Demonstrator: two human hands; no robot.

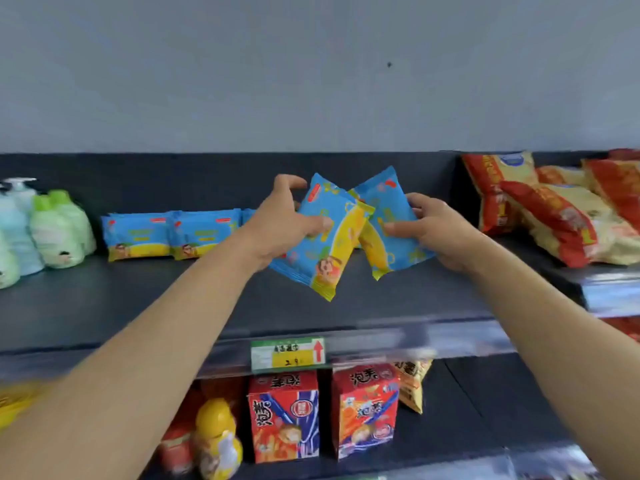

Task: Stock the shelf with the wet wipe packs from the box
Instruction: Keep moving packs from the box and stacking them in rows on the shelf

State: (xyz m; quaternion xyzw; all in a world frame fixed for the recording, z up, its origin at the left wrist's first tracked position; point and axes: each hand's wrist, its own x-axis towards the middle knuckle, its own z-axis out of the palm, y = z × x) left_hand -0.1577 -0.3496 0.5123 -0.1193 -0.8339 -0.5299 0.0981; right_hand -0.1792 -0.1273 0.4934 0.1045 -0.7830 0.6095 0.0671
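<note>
Far left, pale pump bottles (pixel 17 216) and soft green pouches (pixel 59 230) are stood at the back of the shelf (pixel 104 306), a dark matt board with a clear plastic strip along the front edge. Next along, a row of wet wipe packs (pixel 138 237) is set against the back panel: flat glossy film pillows, blue with a yellow band.

In the centre, the left pack (pixel 325 244) is pinched by the left hand (pixel 280 220), thumb on the front face and fingers curled behind. It is held tilted above the shelf and overlaps in front of the right pack (pixel 391 216). That one is gripped by the right hand (pixel 436 230), thumb on the front and fingers curled over the edge. Both packs are held just right of the row.

To the right, crinkly red-and-cream snack bags (pixel 554 220) are piled. A green-and-yellow price tag (pixel 287 353) is fixed on the strip. Below it, red cartons (pixel 284 417) and a rounded yellow bottle (pixel 216 441) are seen, blurred. A plain grey wall (pixel 311 64) is seen behind.
</note>
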